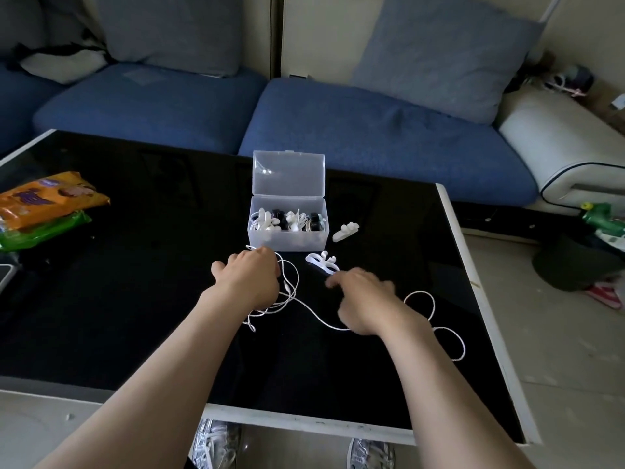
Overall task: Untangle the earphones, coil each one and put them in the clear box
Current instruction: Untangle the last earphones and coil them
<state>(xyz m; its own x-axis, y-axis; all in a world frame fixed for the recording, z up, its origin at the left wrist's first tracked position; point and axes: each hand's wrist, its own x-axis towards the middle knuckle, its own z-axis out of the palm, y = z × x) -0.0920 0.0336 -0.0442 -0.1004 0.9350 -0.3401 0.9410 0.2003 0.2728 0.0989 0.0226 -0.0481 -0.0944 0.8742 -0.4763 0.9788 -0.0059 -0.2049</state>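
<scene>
A clear box [287,235] with its lid up stands mid-table and holds several coiled white and black earphones. A white earphone cable [314,316] lies in loose loops on the black table, from my left hand to the right edge. My left hand [248,277] sits just in front of the box with its fingers curled over a bunch of the cable. My right hand [363,299] hovers over the cable's middle, blurred, fingers pointing left toward a white cable winder [321,264]. A second white winder [345,231] lies right of the box.
The black glass table [135,299] has a white rim. Orange and green snack packets [44,208] lie at its left edge. A blue sofa [338,123] runs behind it. Bags and clutter [588,252] sit on the floor at right.
</scene>
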